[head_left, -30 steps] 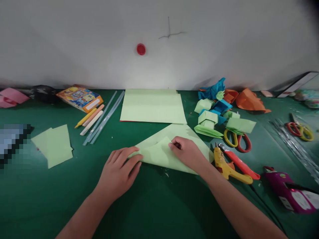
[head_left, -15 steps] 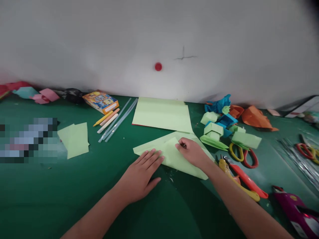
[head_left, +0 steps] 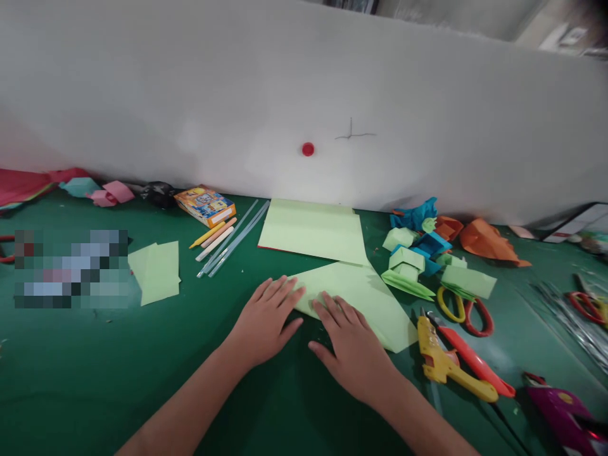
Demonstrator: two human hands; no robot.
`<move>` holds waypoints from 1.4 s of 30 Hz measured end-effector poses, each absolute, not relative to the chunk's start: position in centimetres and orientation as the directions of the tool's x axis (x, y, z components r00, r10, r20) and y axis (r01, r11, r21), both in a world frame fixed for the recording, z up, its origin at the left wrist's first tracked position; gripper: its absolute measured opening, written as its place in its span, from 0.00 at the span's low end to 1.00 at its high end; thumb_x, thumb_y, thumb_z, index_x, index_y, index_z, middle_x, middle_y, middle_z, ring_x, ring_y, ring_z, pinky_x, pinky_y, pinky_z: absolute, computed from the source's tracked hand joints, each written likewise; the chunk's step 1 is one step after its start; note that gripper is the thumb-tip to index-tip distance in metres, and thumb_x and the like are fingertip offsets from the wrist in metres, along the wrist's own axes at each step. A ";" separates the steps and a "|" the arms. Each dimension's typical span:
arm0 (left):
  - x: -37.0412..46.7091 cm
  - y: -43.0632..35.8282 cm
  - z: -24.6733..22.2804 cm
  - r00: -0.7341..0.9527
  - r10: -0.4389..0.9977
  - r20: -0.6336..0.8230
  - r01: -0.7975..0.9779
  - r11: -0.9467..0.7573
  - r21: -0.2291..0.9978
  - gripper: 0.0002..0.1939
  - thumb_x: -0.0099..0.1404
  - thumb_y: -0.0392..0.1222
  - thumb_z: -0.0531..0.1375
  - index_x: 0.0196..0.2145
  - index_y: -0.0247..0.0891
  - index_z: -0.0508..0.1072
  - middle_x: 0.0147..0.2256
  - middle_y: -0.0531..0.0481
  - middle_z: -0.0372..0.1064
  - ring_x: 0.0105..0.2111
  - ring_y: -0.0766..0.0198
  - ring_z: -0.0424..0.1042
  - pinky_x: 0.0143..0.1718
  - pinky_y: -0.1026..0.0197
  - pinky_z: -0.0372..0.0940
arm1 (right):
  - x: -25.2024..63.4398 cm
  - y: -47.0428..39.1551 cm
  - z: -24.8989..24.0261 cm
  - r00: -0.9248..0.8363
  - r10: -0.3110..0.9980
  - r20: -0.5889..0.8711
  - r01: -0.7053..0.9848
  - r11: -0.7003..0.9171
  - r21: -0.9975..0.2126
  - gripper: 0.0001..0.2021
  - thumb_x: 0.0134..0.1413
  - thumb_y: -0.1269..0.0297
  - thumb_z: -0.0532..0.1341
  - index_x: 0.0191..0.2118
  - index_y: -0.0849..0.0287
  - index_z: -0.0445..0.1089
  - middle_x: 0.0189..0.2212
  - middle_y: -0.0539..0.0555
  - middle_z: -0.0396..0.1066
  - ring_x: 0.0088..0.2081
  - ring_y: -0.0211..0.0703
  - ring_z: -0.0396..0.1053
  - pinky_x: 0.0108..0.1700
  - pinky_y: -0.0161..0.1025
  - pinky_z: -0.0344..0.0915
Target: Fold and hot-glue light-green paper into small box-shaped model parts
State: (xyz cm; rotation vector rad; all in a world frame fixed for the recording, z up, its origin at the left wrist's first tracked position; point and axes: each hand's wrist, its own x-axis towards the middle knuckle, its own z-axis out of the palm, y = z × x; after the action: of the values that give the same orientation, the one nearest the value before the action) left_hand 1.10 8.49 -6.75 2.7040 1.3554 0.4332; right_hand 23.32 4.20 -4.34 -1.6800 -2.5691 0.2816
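Observation:
A sheet of pale green paper (head_left: 349, 282), folded at an angle, lies on the green tabletop in front of me. My left hand (head_left: 266, 323) rests flat with fingers extended over the sheet's left end, hiding that corner. On the near edge of the same paper lie the outstretched fingers of my right hand (head_left: 351, 345), thumb apart. Behind the folded sheet is a pad of pale green paper (head_left: 311, 229), which it touches or slightly overlaps at the right corner.
Right of the paper lie a yellow glue gun (head_left: 439, 358), a red cutter (head_left: 479, 361), scissors (head_left: 479, 316) and folded paper pieces (head_left: 407, 261). Leftward are clear sticks (head_left: 237, 240), crayons (head_left: 216, 235), a box (head_left: 205, 204) and green paper pieces (head_left: 160, 272). A white wall (head_left: 190, 95) stands behind.
My right hand has let go of the pinched paper flap and now lies flat on the sheet, nearer me. The flap is folded down. The view has tilted up slightly.

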 end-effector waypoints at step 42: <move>0.0 8.2 -5.6 0.365 0.884 0.293 0.863 -0.439 0.249 0.18 0.74 0.40 0.48 0.49 0.41 0.77 0.50 0.41 0.74 0.49 0.48 0.73 0.49 0.44 0.67 | 23.3 4.1 -4.7 -0.259 0.966 -0.005 0.940 0.251 -0.230 0.25 0.71 0.51 0.50 0.68 0.50 0.61 0.72 0.53 0.54 0.68 0.61 0.54 0.62 0.60 0.54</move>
State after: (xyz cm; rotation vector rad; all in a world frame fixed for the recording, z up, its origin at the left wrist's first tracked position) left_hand 0.03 8.25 -5.56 2.5515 1.6351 0.6009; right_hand 23.28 4.08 -4.70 -1.8216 -2.3725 0.2811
